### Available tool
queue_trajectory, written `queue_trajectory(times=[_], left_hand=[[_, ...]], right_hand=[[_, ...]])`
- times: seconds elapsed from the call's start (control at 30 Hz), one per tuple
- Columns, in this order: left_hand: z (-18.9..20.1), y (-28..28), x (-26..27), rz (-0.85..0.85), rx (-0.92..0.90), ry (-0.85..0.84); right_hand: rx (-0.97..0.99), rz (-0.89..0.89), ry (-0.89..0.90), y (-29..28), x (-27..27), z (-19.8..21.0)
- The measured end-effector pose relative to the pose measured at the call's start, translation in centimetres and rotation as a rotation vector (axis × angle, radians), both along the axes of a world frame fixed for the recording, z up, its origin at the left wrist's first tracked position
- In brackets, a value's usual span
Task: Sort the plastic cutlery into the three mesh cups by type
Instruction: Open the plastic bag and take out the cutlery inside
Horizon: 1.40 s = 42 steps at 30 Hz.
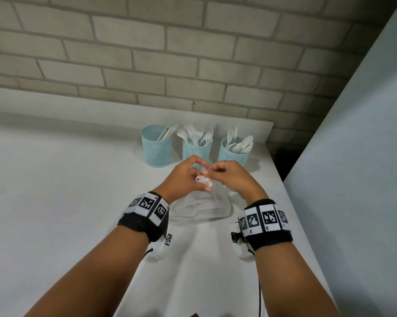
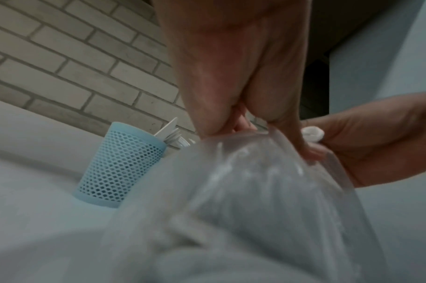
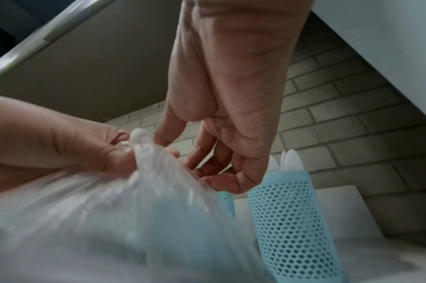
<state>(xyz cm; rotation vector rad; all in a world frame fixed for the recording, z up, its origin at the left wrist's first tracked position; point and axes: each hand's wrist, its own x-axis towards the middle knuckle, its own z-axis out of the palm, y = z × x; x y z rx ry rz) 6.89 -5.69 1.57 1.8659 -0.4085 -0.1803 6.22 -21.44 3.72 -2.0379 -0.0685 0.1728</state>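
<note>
Left hand pinches the bunched neck of a clear plastic bag. Right hand fingers curl at that neck, grasp unclear. Three mesh cups stand beyond on the surface.

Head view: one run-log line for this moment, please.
left hand: grips clear bag neck | right hand: fingers at neck | cups: knives, forks, spoons sorted
</note>
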Motion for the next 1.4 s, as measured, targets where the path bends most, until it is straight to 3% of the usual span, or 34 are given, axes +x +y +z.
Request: queue_trajectory(times=[0.17,0.37,0.67,0.87,0.93,1.07,1.17,1.2,1.27,1.4], left_hand=[[-0.5,0.2,0.0,-0.001,-0.079,0.047],[-1.0,0.4,-0.2,0.076,-0.157,0.09],[-1.1,0.5,0.3,0.021,-0.112,0.091],[-0.9,0.7,0.7,0.002,-0.049,0.075],[-0.7,0.7,0.9,0.009,-0.035,0.045],[-0.9,0.7,0.9,0.066,0.009,-0.027],[-0.8,0.7,0.7,0.079,0.075,-0.098],[-0.8,0.8,0.7,0.091,0.109,-0.123],[-0.8,0.9,0.7,0.109,0.147,-0.161],[-1.0,0.8,0.4,0.215,0.257,-0.286]], right_hand=[[0.12,-0.051,0.008,0.2,-0.1,-0.9],[0.424,-0.145,0.085,0.9,0.1,-1.8],[0.816,-0.285,-0.005,1.4,0.5,-1.2],[1.07,-0.262,-0.083,1.0,0.4,0.5],[0.936,-0.233,-0.113,0.8,0.5,1.3],[0.241,-0.109,-0.024,0.2,0.9,1.4],[-0.358,0.173,0.121,-1.1,0.5,0.4],[-0.449,0.27,0.161,-1.3,0.4,0.0],[-0.433,0.292,0.147,-0.9,0.2,-0.8],[-0.15,0.029,0.022,0.1,0.2,-1.6]])
